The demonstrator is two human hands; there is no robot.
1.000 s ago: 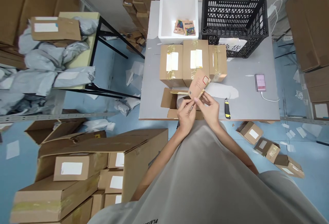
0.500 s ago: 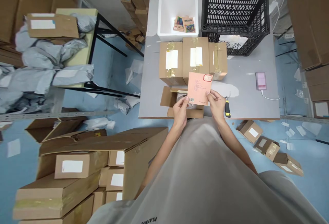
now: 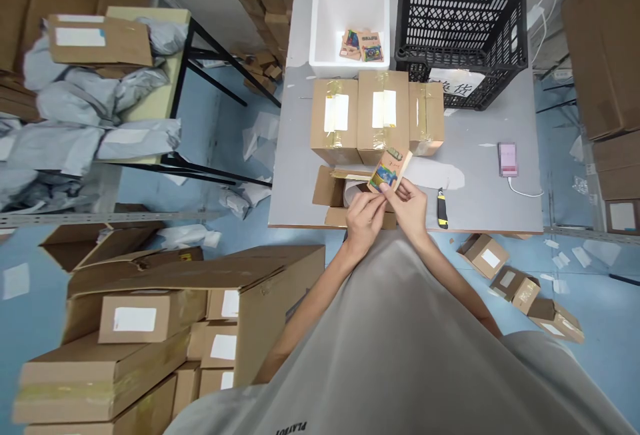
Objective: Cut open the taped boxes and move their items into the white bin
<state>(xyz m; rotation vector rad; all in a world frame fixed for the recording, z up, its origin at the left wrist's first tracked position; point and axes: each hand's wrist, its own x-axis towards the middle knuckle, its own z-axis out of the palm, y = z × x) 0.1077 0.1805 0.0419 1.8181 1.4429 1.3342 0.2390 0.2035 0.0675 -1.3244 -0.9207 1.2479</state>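
Both my hands hold a small flat brown card packet (image 3: pixel 389 170) with a colourful picture on its face, tilted up to the right. My left hand (image 3: pixel 364 218) pinches its lower edge and my right hand (image 3: pixel 411 206) grips its right side. They hover over an open cardboard box (image 3: pixel 334 190) at the near edge of the grey table (image 3: pixel 475 188). Three taped cardboard boxes (image 3: pixel 376 117) with white labels stand in a row just behind.
A white foam box (image 3: pixel 349 2) with similar packets and a black plastic crate (image 3: pixel 463 35) sit at the table's far end. A yellow-black box cutter (image 3: pixel 441 209) and a phone (image 3: pixel 507 158) lie to the right. Cartons crowd the floor at left; small boxes lie at right.
The packet was held flat with its pink printed back toward me; it is now turned so the colourful side shows and tilted, and my hands have drawn closer together.
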